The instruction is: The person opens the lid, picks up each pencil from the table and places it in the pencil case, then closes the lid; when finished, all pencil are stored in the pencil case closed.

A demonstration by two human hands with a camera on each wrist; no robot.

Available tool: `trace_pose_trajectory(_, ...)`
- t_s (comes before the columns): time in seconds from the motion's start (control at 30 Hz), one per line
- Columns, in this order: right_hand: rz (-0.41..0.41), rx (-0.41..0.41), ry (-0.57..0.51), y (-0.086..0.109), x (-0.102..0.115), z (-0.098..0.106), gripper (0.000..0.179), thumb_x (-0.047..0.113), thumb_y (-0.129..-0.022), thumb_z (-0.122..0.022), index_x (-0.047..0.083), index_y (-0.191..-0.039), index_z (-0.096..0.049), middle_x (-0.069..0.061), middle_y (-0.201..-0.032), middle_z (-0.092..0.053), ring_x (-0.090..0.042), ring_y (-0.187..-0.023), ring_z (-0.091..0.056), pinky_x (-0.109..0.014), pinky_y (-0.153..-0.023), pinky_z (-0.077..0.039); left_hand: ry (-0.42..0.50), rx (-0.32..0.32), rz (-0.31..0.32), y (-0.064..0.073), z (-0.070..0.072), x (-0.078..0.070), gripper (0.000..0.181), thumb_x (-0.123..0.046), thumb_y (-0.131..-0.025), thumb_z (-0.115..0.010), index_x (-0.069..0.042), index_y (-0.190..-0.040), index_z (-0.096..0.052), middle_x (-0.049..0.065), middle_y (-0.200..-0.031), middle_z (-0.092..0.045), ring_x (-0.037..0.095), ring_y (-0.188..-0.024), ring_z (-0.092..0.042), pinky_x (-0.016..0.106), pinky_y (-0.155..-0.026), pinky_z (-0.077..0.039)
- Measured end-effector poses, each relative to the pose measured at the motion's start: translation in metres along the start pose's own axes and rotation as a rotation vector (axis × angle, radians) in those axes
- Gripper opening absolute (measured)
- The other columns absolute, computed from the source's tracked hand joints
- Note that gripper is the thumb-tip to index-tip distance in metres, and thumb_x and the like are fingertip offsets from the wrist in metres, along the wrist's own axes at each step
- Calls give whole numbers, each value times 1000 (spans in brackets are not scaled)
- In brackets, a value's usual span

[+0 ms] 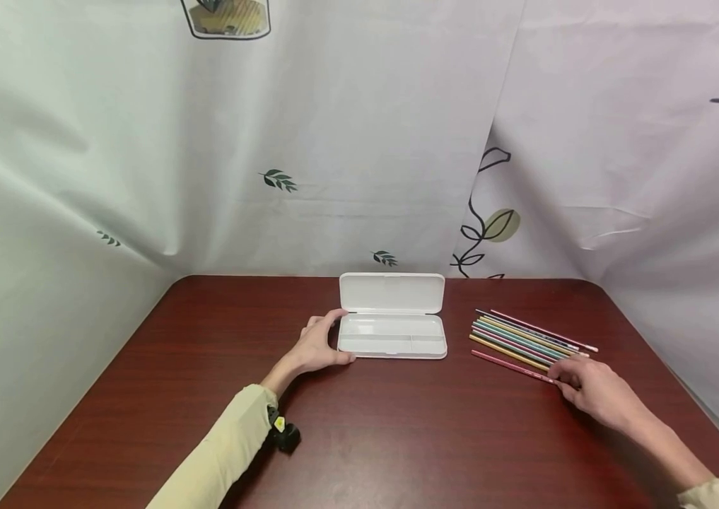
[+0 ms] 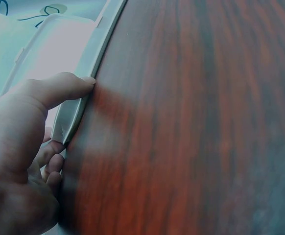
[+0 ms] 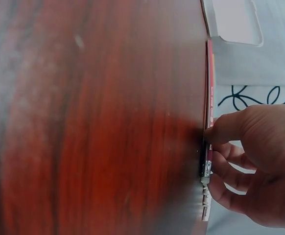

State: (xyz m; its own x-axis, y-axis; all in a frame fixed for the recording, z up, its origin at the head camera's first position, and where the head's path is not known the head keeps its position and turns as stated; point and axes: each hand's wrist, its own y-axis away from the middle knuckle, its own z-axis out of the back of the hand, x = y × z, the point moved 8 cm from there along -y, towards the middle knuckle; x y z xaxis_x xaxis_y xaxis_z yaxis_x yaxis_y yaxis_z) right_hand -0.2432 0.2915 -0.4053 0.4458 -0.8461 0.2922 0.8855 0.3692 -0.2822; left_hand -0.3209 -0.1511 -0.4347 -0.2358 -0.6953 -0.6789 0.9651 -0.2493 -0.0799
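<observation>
A white pencil case (image 1: pixel 365 326) lies with its lid (image 1: pixel 391 293) raised at the back; its divided tray holds nothing. My left hand (image 1: pixel 314 346) grips the case's left end, thumb (image 2: pixel 74 87) along the front edge and the other fingers round the side. To the right, my right hand (image 1: pixel 601 389) pinches a red pencil (image 1: pixel 508 365) near its eraser end. That pencil lies low along the tabletop, slightly in front of a row of several coloured pencils (image 1: pixel 512 341). In the right wrist view, the thumb presses the near side of the red pencil (image 3: pixel 211 93).
The dark red wooden table (image 1: pixel 391 438) has rounded back corners. A pale curtain (image 1: pixel 359 141) printed with leaves hangs behind it and on both sides. A black wrist device (image 1: pixel 285 435) sits at the left sleeve.
</observation>
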Motion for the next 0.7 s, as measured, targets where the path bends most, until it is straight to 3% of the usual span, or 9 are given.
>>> trace_pose_trajectory(0.3, 161, -155, -22, -18, 23, 14, 31, -8, -70, -79, 17, -87, -71, 13, -81, -59, 0, -67, -48, -27, -55, -42, -14, -3, -2, -1, 2, 2, 91, -29, -69, -88, -17, -148, -45, 17, -135, -51, 37, -129, -38, 57, -98, -35)
trace_pose_trajectory(0.43, 225, -165, -47, -36, 40, 16, 31, -10, -69, -78, 15, -87, -71, 13, -80, -56, -3, -66, -47, -27, -55, -41, -8, -1, 4, 0, 2, 2, 90, -28, -69, -88, -17, -148, -45, 18, -136, -50, 38, -129, -37, 57, -99, -34)
trace_pose_trajectory(0.7, 274, -126, -120, -79, 71, 9, 29, -10, -72, -78, 13, -89, -73, 12, -79, -56, -9, -67, -53, -30, -59, -44, -4, -9, 0, 1, 0, 0, 90, -28, -69, -88, -17, -148, -45, 17, -135, -51, 37, -128, -38, 58, -98, -34)
